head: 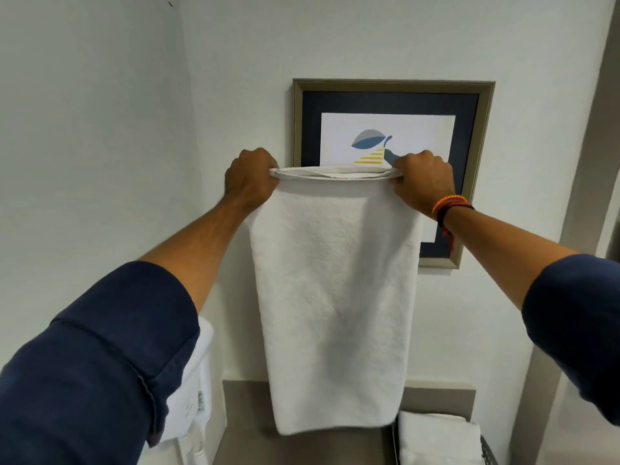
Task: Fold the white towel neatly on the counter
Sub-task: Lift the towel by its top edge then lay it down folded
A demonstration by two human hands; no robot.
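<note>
The left hand (250,177) was closed in a fist on the upper left corner of the towel (335,297), a little left of the middle of the frame. The fingers were curled around the folded edge, with the back of the hand turned to the camera. The right hand (423,181) was closed in the same way on the upper right corner, right of the middle. Both hands were at the same height, and the top edge of the towel was stretched straight between them.

The towel was in the middle of the frame, held up in the air in front of the wall. It was doubled, because several layers showed at the top edge. It hung down flat, and its lower edge was just above the counter (302,448) at the bottom of the frame; I could not tell if it touched it.

Both arms were stretched forward and up from the lower corners of the frame, in dark blue sleeves (100,364) pushed back from the forearms. The right wrist had a bracelet (449,204). Behind the right hand, a framed picture (392,129) hung on the wall. In the lower right corner, other folded towels (439,437) lay in a basket (488,453).
</note>
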